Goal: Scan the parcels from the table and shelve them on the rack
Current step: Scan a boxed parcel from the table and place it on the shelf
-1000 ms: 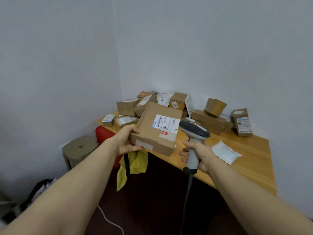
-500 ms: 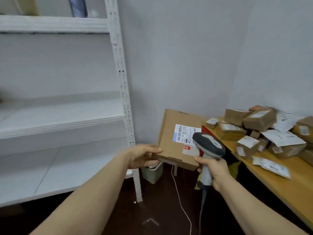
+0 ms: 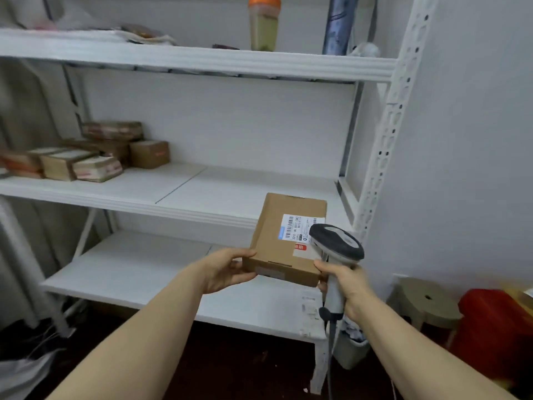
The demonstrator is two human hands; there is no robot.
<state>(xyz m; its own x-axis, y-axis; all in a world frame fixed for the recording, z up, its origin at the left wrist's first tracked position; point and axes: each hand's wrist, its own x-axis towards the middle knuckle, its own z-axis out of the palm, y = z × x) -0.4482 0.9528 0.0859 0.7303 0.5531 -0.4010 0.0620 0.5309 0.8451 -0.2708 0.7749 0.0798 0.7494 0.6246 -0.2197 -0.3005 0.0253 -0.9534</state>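
My left hand grips the near left corner of a flat brown cardboard parcel with a white barcode label on top. The parcel is held in the air before the right end of the white rack, level with its middle shelf. My right hand holds a grey and white barcode scanner by its handle, right beside the parcel's near right corner. Its cable hangs down toward the floor.
Several brown parcels are stacked at the left of the middle shelf. A bottle and other items stand on the top shelf. The lower shelf is bare. A round stool and red stool stand at the right.
My view has swung left from the parcel-covered table to the rack. Both hands carried the parcel and scanner along, and the parcel is now in front of the middle shelf.
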